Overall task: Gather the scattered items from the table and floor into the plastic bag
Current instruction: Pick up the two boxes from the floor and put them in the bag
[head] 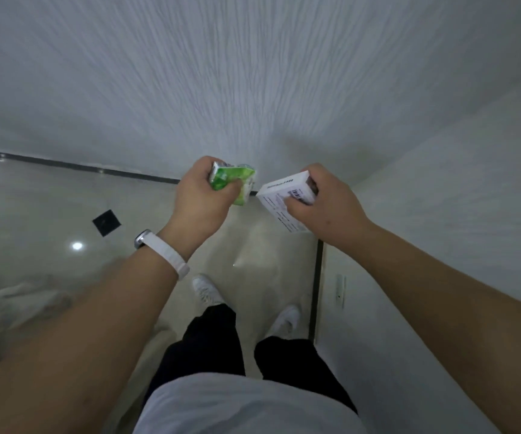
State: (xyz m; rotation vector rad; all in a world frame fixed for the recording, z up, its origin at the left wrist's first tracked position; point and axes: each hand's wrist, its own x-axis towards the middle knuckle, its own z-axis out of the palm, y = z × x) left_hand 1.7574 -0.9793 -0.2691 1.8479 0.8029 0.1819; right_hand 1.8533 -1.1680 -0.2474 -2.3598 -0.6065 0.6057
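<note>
My left hand [201, 198] grips a small green and white carton [237, 183], fingers curled round it, thumb on its front. My right hand [325, 203] holds a white box [279, 195] with a barcode and small print, thumb on its face and fingers round its far end. Both hands are raised in front of me over the floor, close together. A white plastic bag [9, 311] lies crumpled on the floor at the lower left, blurred.
I stand in a room corner: a white textured wall [253, 73] ahead and another wall with a socket [340, 291] on the right. The glossy tile floor [34, 208] has a dark square plate [108, 222]. My white shoes [207, 289] are below.
</note>
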